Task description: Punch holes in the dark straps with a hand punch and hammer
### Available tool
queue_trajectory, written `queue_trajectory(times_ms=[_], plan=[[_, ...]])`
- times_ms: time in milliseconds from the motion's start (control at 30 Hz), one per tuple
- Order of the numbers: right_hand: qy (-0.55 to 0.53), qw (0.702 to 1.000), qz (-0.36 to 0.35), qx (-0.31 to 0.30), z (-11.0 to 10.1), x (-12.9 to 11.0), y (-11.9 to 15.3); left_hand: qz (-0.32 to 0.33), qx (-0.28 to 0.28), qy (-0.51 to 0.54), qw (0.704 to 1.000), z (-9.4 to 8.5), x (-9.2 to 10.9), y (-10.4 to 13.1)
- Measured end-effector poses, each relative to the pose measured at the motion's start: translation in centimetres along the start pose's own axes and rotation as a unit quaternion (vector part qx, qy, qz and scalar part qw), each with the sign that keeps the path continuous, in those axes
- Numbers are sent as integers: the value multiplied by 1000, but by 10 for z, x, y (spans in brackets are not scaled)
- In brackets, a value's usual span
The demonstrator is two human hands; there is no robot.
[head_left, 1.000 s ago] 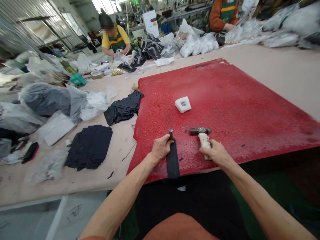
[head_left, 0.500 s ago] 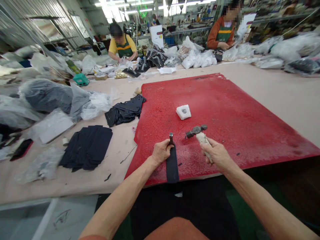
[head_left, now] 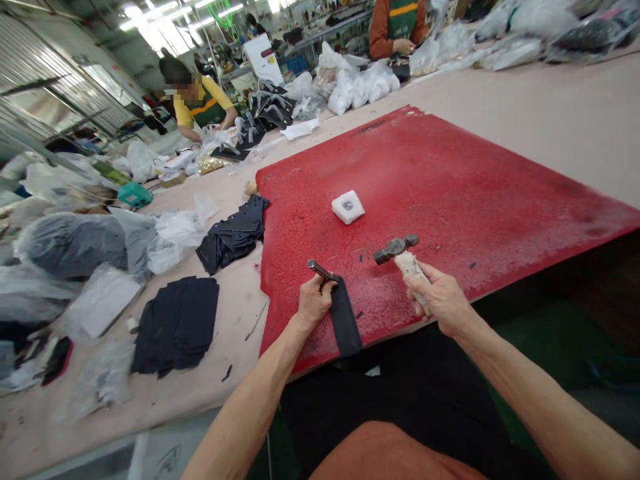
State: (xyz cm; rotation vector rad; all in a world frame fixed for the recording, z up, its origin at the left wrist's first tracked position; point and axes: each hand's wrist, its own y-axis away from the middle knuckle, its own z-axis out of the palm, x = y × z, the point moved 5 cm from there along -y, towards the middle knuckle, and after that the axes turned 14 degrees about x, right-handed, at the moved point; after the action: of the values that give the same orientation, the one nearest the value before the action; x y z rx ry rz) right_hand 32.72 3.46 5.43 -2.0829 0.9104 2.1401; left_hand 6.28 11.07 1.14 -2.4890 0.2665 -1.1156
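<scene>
Aslant, the metal rod points its shiny end leftward.

Hands: 2, left hand and right hand. Hammer: 1. Punch: 1. Black strip: 1. White block: 1. Red sheet: 1. Dark piles: 2; pieces overlap, uncountable. Teal item: 1. Co-workers at table: 2. Plastic bags: many, overlapping, exact count indeterminate.

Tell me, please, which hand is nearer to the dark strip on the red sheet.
Left. The left hand is at the far end of the dark strip, holding a metal tool; the right hand is apart, to the strip's right, gripping a hammer.
</scene>
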Motion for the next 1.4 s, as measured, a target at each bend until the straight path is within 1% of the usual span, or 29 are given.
queue_trajectory(times_ms=[133, 200, 300, 433, 600, 767, 833, 900, 933, 1000, 1067, 1133, 1200, 1267, 1333, 1400], plan=[[-8, 998, 45, 39, -18, 30, -3, 4, 6, -6, 1000, 0, 0, 0], [-17, 997, 65, 47, -23, 40, -4, 3, 7, -9, 1000, 0, 1, 0], [-41, 994, 85, 49, -25, 48, -4, 6, 9, -14, 1000, -1, 1, 0], [-76, 991, 101, 40, -22, 52, -4, 10, 8, -21, 1000, 0, -2, 1], [-80, 991, 103, 33, -21, 52, -4, 12, 2, -29, 1000, 4, -6, 3], [-67, 992, 100, 33, -21, 51, -4, 36, 0, -50, 998, 4, 0, 2], [-41, 995, 85, 32, -21, 45, -4, 42, -8, -59, 997, 4, 3, 2], [-4, 998, 53, 20, -19, 32, -3, 42, -15, -67, 997, 4, 4, 2], [15, 999, 28, 9, -17, 21, -2, 42, -18, -70, 997, 4, 4, 3], [52, 998, -38, -17, -10, -9, 5, 40, -23, -71, 996, 5, 3, 3], [95, 987, -122, -36, -1, -48, 16, 40, -28, -70, 996, 5, 2, 4], [149, 962, -226, -33, 10, -90, 32, 43, -31, -72, 996, 5, 3, 5], [196, 919, -343, -12, 21, -128, 52, 50, -32, -77, 995, 3, 7, 4], [217, 870, -444, -2, 33, -155, 70, 59, -35, -73, 995, 2, 11, 3], [221, 837, -500, -14, 45, -165, 80, 64, -35, -63, 995, 1, 14, 3], [234, 829, -507, -41, 54, -161, 80, 63, -31, -58, 996, 1, 13, 3]])
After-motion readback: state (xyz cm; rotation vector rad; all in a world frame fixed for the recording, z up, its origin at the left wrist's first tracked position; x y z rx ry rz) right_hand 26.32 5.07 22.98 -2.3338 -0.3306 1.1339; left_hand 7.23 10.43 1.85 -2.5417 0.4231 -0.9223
